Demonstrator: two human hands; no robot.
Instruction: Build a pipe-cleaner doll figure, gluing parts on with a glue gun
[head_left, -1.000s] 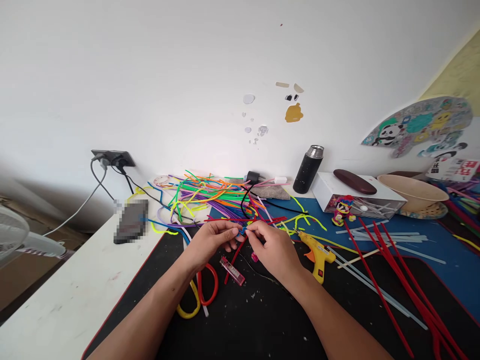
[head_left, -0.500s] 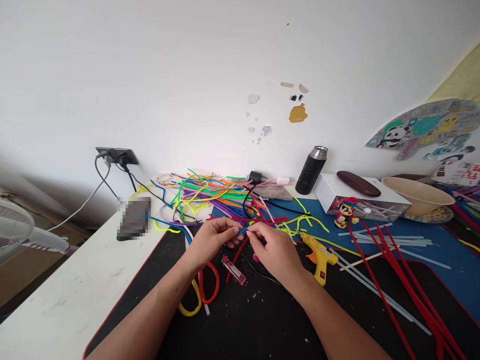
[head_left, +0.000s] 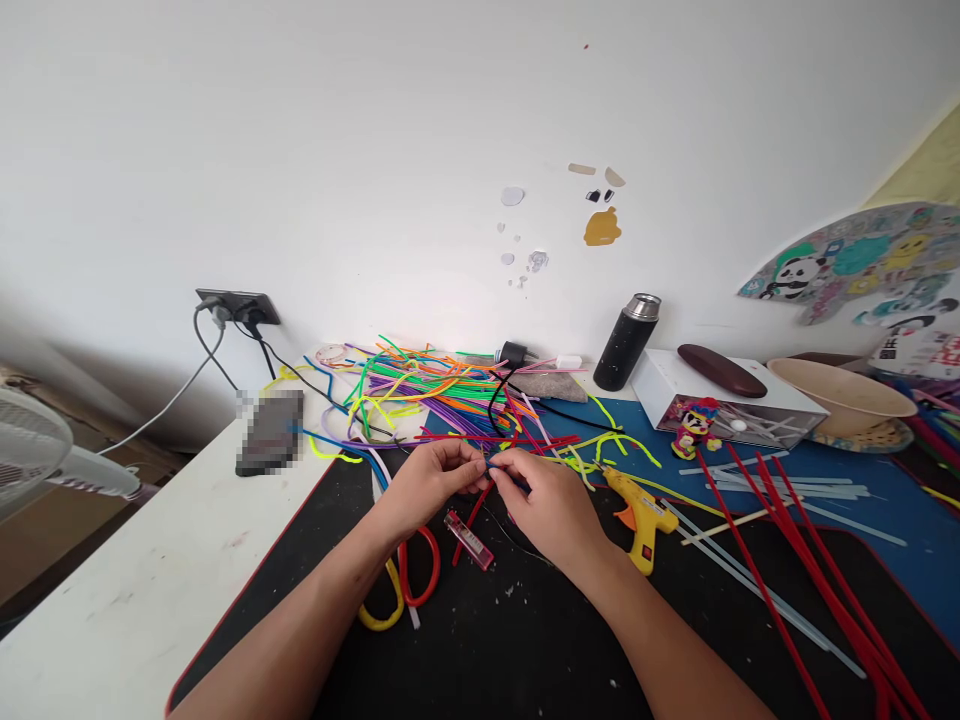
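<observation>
Both hands meet over the front of the pile, fingers closed in a pinch. Between the fingertips shows a small bit of blue pipe cleaner (head_left: 491,467), mostly hidden by the fingers. My left hand (head_left: 437,482) grips it from the left, my right hand (head_left: 546,495) from the right. Just below lie a red pipe cleaner (head_left: 466,528) and a small pinkish-red case with a label (head_left: 469,541). Scissors with red and yellow handles (head_left: 424,597) rest under my left forearm. To the right of my right hand lies a yellow glue gun (head_left: 639,508).
Many coloured pipe cleaners (head_left: 450,385) are heaped by the wall. A black flask (head_left: 627,345), white box (head_left: 649,385) and little figure (head_left: 694,430) stand behind. Clear glue sticks (head_left: 795,485) and red pipe cleaners (head_left: 832,580) lie right. A blurred dark object (head_left: 271,435) sits left.
My fingertips have drawn closer around the blue pipe cleaner, so less of it shows. The view has shifted slightly; the things on the table lie as before.
</observation>
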